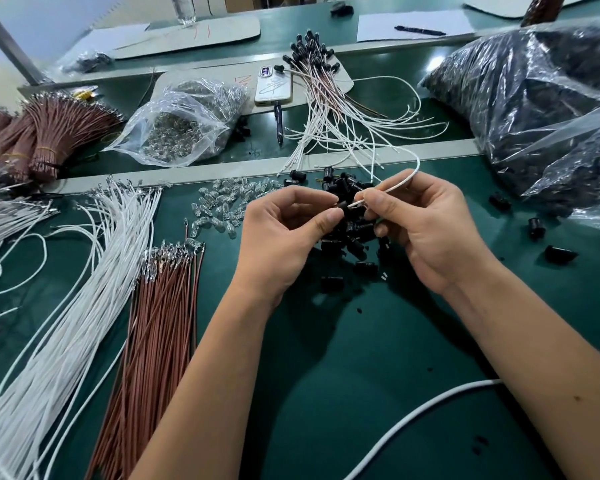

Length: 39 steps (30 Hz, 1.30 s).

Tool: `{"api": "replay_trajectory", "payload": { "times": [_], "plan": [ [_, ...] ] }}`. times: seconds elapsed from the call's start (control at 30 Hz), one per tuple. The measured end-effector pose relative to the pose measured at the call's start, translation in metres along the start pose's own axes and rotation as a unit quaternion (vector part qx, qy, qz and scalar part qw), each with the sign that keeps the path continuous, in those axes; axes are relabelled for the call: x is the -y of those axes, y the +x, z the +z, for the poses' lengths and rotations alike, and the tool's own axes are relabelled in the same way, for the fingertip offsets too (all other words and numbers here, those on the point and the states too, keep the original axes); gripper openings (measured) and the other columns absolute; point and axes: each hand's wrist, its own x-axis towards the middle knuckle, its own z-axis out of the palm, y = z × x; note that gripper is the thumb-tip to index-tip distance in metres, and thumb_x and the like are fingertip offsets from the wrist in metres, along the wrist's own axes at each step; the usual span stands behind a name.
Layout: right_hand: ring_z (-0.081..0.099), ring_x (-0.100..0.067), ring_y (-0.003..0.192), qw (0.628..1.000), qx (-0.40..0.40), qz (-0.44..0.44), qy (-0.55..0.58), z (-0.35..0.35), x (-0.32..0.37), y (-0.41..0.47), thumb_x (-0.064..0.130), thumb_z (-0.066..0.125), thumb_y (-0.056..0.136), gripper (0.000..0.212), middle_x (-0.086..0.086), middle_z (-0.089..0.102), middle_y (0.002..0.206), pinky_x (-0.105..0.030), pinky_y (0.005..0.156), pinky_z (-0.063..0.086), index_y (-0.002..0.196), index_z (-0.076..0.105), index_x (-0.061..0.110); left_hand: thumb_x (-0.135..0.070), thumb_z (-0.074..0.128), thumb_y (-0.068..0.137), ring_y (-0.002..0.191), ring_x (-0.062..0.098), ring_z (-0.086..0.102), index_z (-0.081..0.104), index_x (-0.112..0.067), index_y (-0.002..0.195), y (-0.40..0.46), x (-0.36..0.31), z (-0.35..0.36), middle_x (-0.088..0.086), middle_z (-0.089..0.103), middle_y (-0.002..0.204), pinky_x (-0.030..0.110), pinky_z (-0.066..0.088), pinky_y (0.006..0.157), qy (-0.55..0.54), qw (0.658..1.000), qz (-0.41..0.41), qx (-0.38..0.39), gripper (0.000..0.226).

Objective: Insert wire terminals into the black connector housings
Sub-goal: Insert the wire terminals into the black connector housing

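White wire meeting black housing, held above the housing pile.

Left hand point(284, 233) pinches a housing point(342, 205) between thumb and forefinger; right hand point(420, 223) pinches the white wire point(392, 188), its tip at the housing's mouth. Loose housings point(354, 237) lie beneath on the green mat point(343, 358); white point(84, 271) and brown bundles point(156, 323) lie left.

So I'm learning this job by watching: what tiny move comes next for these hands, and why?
Probably the right hand pushes the white wire leftward into the black housing pinched by the left hand. The wire's tip already sits at the housing's opening and points along it; whether the terminal is seated can't be told.
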Motion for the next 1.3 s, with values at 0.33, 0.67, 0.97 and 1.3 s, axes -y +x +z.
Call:
{"api": "replay_trajectory", "payload": {
  "times": [0.33, 0.67, 0.97, 1.3],
  "plan": [
    [0.062, -0.01, 0.062, 0.997, -0.045, 0.015, 0.065, 0.006, -0.002, -0.002, 0.014, 0.081, 0.071, 0.017, -0.011, 0.076, 0.085, -0.019, 0.05, 0.045, 0.08, 0.068, 0.007, 0.009, 0.084, 0.072, 0.084, 0.022, 0.075, 0.073, -0.007, 0.092, -0.002, -0.003, 0.007, 0.011, 0.078, 0.091, 0.033, 0.061, 0.081, -0.038, 0.999, 0.01, -0.021, 0.028],
    [0.058, -0.01, 0.063, 0.997, 0.012, 0.071, 0.027, 0.003, 0.002, -0.001, 0.024, 0.085, 0.064, 0.027, -0.003, 0.066, 0.072, -0.019, 0.049, 0.043, 0.081, 0.071, 0.008, 0.004, 0.084, 0.074, 0.077, 0.018, 0.074, 0.076, -0.011, 0.085, -0.004, -0.007, 0.009, 0.008, 0.078, 0.083, 0.034, 0.062, 0.078, 0.003, 1.0, 0.01, -0.005, 0.02],
    [0.055, -0.014, 0.069, 0.997, 0.03, 0.009, -0.069, 0.004, 0.005, -0.003, 0.036, 0.07, 0.088, 0.027, -0.007, 0.071, 0.077, -0.023, 0.052, 0.043, 0.082, 0.082, 0.012, -0.005, 0.085, 0.073, 0.076, 0.022, 0.073, 0.073, -0.009, 0.083, -0.008, -0.008, 0.013, 0.013, 0.077, 0.082, 0.037, 0.06, 0.076, 0.021, 1.0, -0.022, 0.008, 0.016],
    [0.059, -0.019, 0.063, 0.99, 0.074, -0.012, -0.117, 0.01, 0.0, -0.007, 0.039, 0.065, 0.092, 0.037, -0.013, 0.068, 0.081, -0.025, 0.042, 0.049, 0.092, 0.073, 0.003, -0.005, 0.084, 0.075, 0.083, 0.025, 0.07, 0.076, -0.015, 0.097, -0.006, -0.019, 0.009, 0.016, 0.076, 0.096, 0.038, 0.058, 0.084, -0.094, 0.991, -0.086, -0.046, 0.025]
  ]
}}
